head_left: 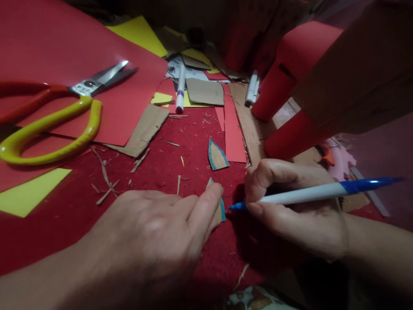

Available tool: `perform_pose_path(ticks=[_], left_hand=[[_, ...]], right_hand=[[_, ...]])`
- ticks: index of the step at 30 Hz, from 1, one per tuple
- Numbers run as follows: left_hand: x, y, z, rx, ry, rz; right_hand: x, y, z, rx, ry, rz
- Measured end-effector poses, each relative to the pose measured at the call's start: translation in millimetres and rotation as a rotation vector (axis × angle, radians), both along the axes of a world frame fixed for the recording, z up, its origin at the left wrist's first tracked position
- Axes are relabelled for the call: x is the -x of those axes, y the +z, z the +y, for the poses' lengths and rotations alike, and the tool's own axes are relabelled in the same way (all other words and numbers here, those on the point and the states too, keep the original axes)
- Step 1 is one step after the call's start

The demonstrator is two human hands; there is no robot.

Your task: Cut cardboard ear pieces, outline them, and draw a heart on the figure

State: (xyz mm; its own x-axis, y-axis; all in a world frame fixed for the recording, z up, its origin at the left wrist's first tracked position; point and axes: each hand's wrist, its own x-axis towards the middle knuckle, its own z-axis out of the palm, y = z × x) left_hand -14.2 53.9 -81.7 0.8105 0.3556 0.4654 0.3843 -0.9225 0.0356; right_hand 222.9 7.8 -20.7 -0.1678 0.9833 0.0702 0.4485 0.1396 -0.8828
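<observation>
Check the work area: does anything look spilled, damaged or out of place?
Mainly untidy: loose cardboard slivers litter the red work surface beyond the left hand, like unswept offcuts. The scissors lie with blades slightly apart on red paper. I see no spill.

The left hand (155, 228) lies palm down, index finger (208, 204) stretched toward the far right; the right hand (287, 211) bends its fingers (271, 170) into a pinch.

Dim light falls across a red surface (193, 142), fading into a dark background (193, 13).
</observation>
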Motion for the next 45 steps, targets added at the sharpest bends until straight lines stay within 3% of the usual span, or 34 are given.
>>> perform_pose_path(ticks=[4,11,15,20,42,45], left_hand=[[4.4,12.9,0.7,-0.016,-0.011,-0.111],[16.5,26.0,0.5,0.025,-0.103,-0.004],[18.6,24.0,0.3,0.013,-0.132,0.077],[16.5,21.5,1.5,0.037,-0.148,0.084],[12.0,15.9,0.8,0.014,-0.132,0.004],[11.4,14.5,1.1,0.010,-0.152,-0.003]], right_hand=[[0.0,-3.1,4.4,-0.004,-0.026,0.094],[-3.1,-7.9,3.0,-0.042,0.045,0.022],[-3.0,-15.2,4.9,-0.119,0.143,0.022],[-1.1,-16.9,4.1,-0.099,0.110,-0.018],[-7.6,-20.1,3.8,-0.114,0.279,0.014],[-6.3,-19.1,3.9,-0.119,0.240,0.028]])
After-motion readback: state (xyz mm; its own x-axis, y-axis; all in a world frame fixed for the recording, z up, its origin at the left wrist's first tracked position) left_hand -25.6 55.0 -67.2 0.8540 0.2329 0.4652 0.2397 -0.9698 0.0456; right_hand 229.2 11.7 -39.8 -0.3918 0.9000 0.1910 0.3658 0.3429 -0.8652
